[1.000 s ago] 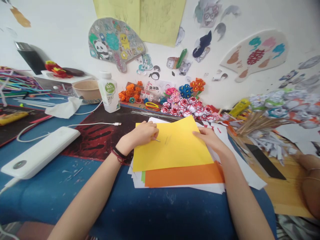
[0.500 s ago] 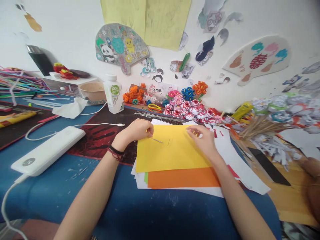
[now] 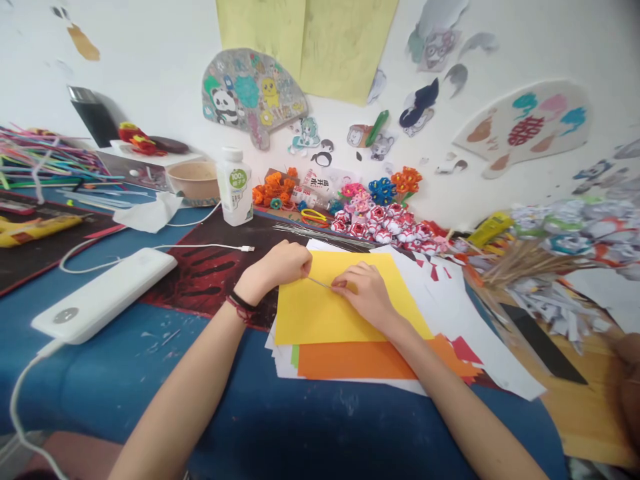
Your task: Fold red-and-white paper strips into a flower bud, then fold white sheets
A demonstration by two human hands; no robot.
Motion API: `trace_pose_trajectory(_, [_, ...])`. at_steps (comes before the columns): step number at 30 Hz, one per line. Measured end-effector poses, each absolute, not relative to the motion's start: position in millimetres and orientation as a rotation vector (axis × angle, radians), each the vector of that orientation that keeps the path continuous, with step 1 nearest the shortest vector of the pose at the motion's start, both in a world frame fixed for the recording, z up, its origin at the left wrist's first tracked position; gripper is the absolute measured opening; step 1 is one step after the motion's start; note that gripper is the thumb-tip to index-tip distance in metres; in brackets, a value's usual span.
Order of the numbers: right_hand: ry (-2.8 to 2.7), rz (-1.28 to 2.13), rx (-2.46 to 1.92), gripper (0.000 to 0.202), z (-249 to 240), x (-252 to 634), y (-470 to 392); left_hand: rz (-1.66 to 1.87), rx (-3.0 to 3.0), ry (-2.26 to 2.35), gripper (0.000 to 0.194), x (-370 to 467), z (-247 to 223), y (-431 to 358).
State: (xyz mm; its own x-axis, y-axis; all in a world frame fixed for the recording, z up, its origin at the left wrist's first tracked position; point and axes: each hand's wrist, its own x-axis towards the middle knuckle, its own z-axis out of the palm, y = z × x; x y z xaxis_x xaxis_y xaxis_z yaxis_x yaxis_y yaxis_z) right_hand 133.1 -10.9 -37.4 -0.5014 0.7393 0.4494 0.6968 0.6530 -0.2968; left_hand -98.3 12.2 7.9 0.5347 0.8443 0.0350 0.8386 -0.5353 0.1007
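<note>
Table edge [image 3: 543, 427] well apart, hands [image 3: 286, 263] [image 3: 369, 293] pinching strand [image 3: 319, 283]

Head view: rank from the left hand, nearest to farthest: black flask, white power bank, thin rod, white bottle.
1. Thin rod: in the left hand, jutting to its right.
2. White bottle: beyond the hand, slightly left.
3. White power bank: left of the hand, on the blue surface.
4. Black flask: far back left, near the wall.
</note>
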Motion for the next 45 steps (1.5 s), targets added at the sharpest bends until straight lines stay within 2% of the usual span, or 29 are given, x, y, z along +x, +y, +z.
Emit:
trace_pose_trajectory(21, [-2.312, 0.157, -1.114, 0.013, -43, 122, -8, 0.149, 2.726, 1.414, 0.019, -92, 6, 10])
trace_pose_trajectory(30, [-2.254, 0.212, -1.113, 0.007, -41, 128, -8, 0.179, 2.686, 1.565, 0.021, -104, 14, 13])
trace_pose_trajectory(39, [-2.284, 0.246, -1.052, 0.007, -42, 125, -10, 0.156, 2.630, 1.874, 0.024, -102, 12, 7])
trace_pose_trajectory(42, [-2.281, 0.243, -1.027, 0.009, -42, 127, -10, 0.111, 2.606, 1.891, 0.030, -99, 10, 5])
trace_pose_trajectory(45, [-2.271, 0.203, -1.002, 0.013, -42, 131, -9, 0.072, 2.599, 1.899, 0.028, -93, 8, 4])
